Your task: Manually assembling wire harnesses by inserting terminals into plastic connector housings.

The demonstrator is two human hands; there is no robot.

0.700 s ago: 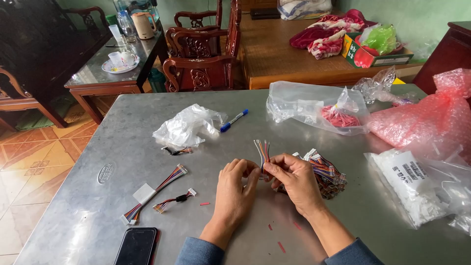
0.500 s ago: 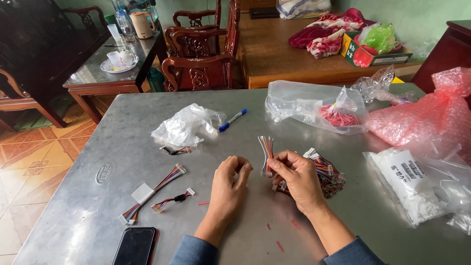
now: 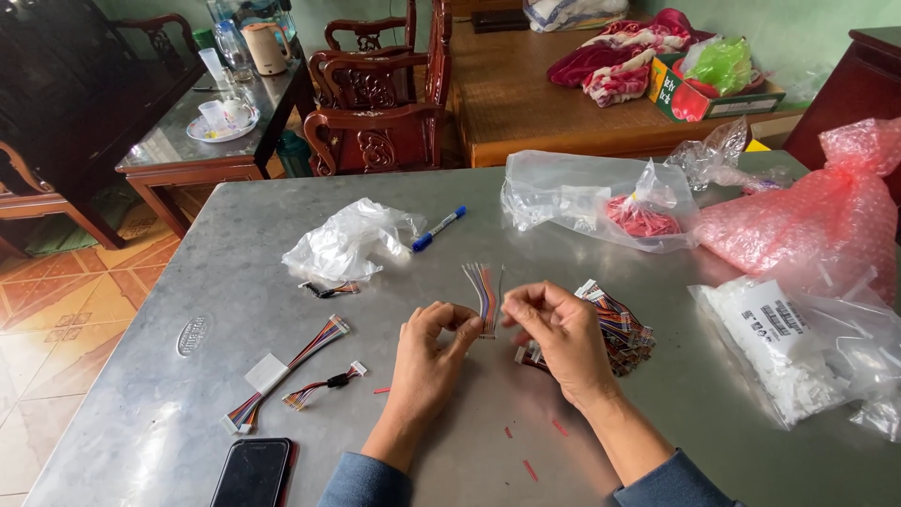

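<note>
The left hand (image 3: 427, 352) and the right hand (image 3: 563, 333) sit close together over the middle of the counter (image 3: 657, 451). Both pinch the bottom of a small bunch of colored wires (image 3: 483, 291). The wires stick up and fan out at 12 o'clock from the fingers.

To do this well, I think the hands should pinch gently, so no thin wire bends. Keep the wires flat and side by side, and keep the ends even. Hold them low over the counter so nothing drops far.

At 3 o'clock, just beside the right hand, lies a pile of wires (image 3: 619, 329). At 9 o'clock lie two more wire sets (image 3: 291, 361). At 7 o'clock is a phone (image 3: 253, 472). At 11 o'clock are a crumpled bag (image 3: 347, 242) and a blue pen (image 3: 438, 228). Watch the sleeves near the pile.
</note>
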